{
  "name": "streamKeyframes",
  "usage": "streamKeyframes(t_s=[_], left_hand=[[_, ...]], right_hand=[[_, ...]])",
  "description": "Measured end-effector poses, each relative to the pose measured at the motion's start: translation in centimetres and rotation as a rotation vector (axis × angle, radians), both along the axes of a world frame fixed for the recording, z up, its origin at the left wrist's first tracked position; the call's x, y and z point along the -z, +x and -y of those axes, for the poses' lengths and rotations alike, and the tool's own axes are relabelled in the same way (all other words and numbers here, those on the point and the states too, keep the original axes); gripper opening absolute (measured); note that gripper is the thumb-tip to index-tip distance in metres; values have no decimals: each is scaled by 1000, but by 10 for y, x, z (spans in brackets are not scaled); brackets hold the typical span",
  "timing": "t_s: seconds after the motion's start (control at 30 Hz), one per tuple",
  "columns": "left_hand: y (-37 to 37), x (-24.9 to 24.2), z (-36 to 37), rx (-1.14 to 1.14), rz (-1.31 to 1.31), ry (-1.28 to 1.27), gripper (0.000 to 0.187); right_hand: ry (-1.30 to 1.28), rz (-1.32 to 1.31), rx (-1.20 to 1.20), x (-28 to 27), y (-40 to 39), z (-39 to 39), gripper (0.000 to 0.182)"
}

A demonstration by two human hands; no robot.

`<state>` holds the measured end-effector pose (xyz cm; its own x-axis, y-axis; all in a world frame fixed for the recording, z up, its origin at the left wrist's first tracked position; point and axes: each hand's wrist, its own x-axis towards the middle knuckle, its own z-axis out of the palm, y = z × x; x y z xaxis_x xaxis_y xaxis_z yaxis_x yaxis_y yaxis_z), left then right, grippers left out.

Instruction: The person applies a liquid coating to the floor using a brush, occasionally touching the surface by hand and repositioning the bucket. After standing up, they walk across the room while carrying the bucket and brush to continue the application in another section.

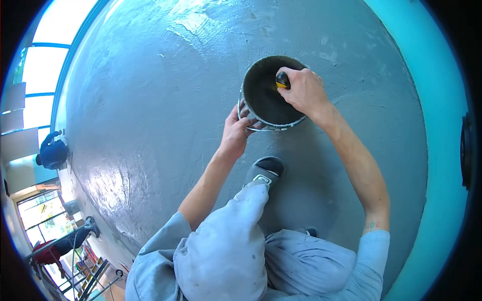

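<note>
A smooth grey floor fills most of the scene, its coat streaked with faint ridges and drag marks and glossy where light falls at the far side and the left. Along the right runs a flat band of teal wall. Nearest are the person's soft, creased grey trousers, dotted with small spots. Bright windows with blue frames stand at the left; nearer on that side, a person in red is among metal bars, and a person in dark blue is bent over farther off.

Beyond the knees, right of the middle, is a round bucket, its inside dark and its thin rim crusted pale grey; whether it touches the floor cannot be told. The right hand is over its right side, fingers closed firmly round a tool handle of smooth black and yellow; the tool's lower end is hidden. The left hand is half curled, fingers spread against the bucket's near left side, steadying it. Between bucket and knee is a rounded dark grey shoe. Thinnest is the bucket's curved wire bail, hanging by the left fingers.
</note>
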<state>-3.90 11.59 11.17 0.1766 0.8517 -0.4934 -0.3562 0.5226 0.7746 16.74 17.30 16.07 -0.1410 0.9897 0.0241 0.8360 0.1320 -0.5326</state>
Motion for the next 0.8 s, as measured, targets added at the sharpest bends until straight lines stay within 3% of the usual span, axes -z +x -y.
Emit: streamKeyframes(t_s=[0.33,0.53,0.63,0.7,0.77,0.8], left_hand=[[-2,6,0,-11,17,2,55],[-6,17,2,-6,-19,53,49],[-4,14,2,44,-19,73,59],[-6,17,2,57,-34,89,59],[-9,20,1,64,-43,99,56],[-10,20,1,68,-52,108,56]], right_hand=[[121,-27,50,-33,1,17,24],[287,-415,157,-60,32,36,23],[322,-569,187,-72,58,52,19],[196,-735,159,-104,81,79,20],[183,-1002,179,-100,101,96,18],[216,-971,251,-102,107,111,18]])
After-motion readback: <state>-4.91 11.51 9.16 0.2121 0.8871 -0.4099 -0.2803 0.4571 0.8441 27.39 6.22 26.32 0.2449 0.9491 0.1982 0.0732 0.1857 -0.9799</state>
